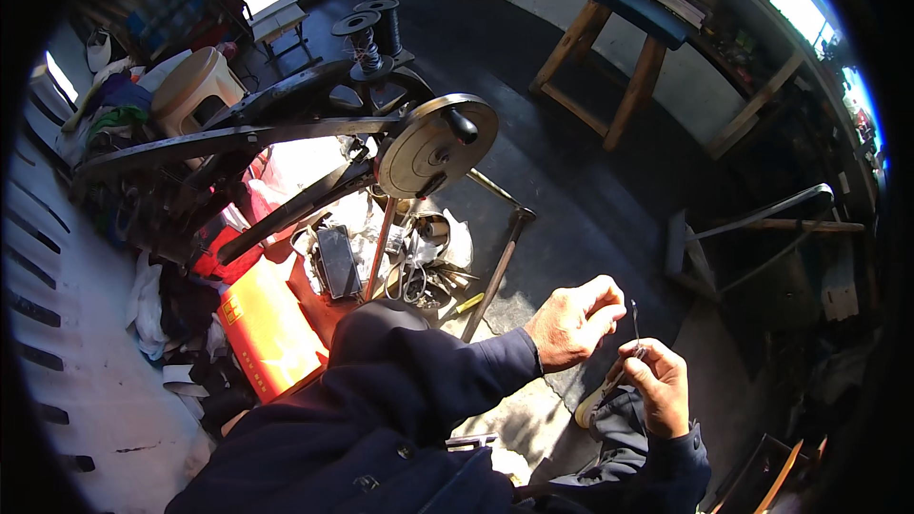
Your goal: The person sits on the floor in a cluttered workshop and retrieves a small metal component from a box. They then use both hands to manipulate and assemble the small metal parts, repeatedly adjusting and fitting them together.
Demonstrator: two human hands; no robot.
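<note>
Closest in, the person's two hands meet over the lap, above a dark blue sleeve and trouser leg. The right hand (657, 383) is curled tight, thumb and forefinger pinched on a thin dark awl-like needle (634, 321) that stands upright from its grip, with what looks like a pale handle (588, 409) jutting below the palm. The left hand (574, 322) is also folded nearly closed, its fingertips drawn together just beside the needle's tip; whatever fine strand they may hold is too thin to make out. The hands are near each other but not touching. Judging from this, the step is threading or dressing the needle, and it goes best if the right hand keeps the tool still and vertical while the left does all the moving, bringing its fingertips to the tip in small strokes, with the work turned into the sunlit patch so the tip shows against the dark floor (571, 133). Farther out, by the knee, an orange-red box (267, 333) lies beside a clutter of metal tools (419, 276) and a long-handled hammer (500, 271). Beyond stands a black stitching machine with a round brass handwheel (436, 145) and dark thread spools (371, 33) behind it. A beige plastic stool (195, 86) sits to the left, a blue-topped wooden stool (619, 48) at the back.
</note>
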